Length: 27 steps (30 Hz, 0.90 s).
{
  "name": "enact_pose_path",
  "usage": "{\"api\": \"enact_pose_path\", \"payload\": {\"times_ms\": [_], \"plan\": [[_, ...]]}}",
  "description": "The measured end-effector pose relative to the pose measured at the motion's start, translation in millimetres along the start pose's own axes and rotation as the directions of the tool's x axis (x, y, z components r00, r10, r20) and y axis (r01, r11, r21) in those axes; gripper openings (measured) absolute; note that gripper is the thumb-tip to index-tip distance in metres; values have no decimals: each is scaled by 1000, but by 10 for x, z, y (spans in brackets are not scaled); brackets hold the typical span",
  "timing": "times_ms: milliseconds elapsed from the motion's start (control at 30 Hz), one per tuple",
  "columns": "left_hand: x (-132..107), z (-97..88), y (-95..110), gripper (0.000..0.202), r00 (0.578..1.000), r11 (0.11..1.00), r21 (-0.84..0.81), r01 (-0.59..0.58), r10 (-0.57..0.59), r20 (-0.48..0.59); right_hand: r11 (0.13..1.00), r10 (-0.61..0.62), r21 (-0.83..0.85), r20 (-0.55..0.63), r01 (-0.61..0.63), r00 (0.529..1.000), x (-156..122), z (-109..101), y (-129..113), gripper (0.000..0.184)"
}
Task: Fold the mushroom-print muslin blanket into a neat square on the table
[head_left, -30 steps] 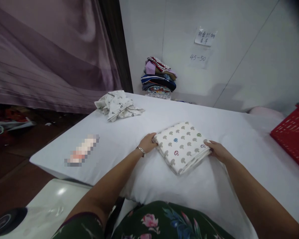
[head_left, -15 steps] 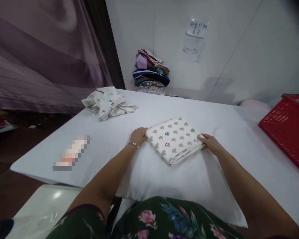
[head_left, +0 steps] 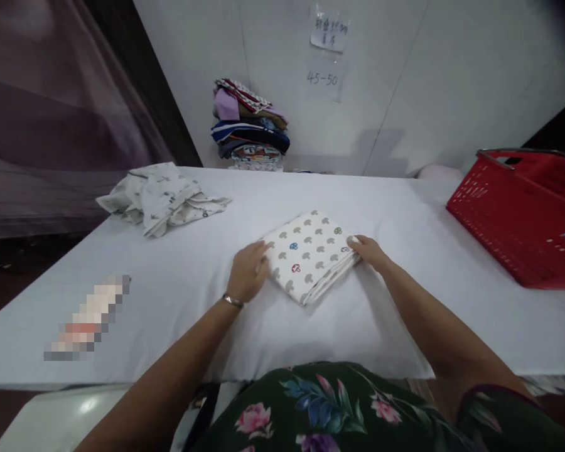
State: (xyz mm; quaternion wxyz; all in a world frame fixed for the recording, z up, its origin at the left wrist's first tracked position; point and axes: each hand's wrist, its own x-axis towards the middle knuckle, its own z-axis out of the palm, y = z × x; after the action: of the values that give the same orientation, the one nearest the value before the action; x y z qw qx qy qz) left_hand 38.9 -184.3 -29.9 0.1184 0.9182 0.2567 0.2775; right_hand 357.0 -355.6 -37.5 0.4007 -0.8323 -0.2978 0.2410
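Observation:
A folded white cloth (head_left: 306, 254) printed with grey mushrooms, plus a few coloured ones, lies on the white-covered table in front of me. My left hand (head_left: 248, 271), with a bracelet at its wrist, is closed at the cloth's left corner, its fingertips partly hidden by the edge. At the right corner my right hand (head_left: 368, 251) pinches the layers, thumb on top and fingers beneath. Loose fold edges show along the cloth's near right side. Farther back on the left lies a crumpled white printed cloth (head_left: 164, 198), apart from both hands.
A red plastic basket (head_left: 518, 220) stands at the right of the table (head_left: 390, 207). A pixelated flat object (head_left: 87, 319) lies at the front left. Beyond the back edge rises a stack of folded fabrics (head_left: 249, 129) against the wall, where paper notes (head_left: 327, 53) hang.
The view has turned to the right, bringing more of the basket in. My left hand has shifted slightly along the folded cloth's left corner; my right hand keeps its hold.

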Motion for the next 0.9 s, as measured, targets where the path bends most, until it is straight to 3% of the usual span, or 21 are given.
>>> {"api": "enact_pose_path", "payload": {"times_ms": [133,267,533,667,767,833,900], "plan": [[-131,37,489,50,942,961,-13,-277,274,191,988,-75,-139,-113,59,991,12,-5,-13,34],[-223,132,715,69,904,935,-40,-353,352,244,980,-147,-164,-222,111,964,-1,-36,5,26],[-273,215,829,34,939,967,-63,-247,255,229,973,0,230,-144,34,990,39,-18,112,25],[-299,216,849,34,931,965,-80,-251,263,255,990,-38,131,-165,60,986,29,11,146,23],[-277,173,881,36,930,968,-104,-228,248,272,986,-155,-98,-229,136,961,-27,-41,126,24],[-220,131,934,32,944,980,-115,-163,189,269,941,-315,-216,-291,259,904,-110,-87,95,19],[-133,108,1013,26,957,991,-101,-87,112,268,857,-505,-272,-266,438,821,-234,-107,64,14]]}}
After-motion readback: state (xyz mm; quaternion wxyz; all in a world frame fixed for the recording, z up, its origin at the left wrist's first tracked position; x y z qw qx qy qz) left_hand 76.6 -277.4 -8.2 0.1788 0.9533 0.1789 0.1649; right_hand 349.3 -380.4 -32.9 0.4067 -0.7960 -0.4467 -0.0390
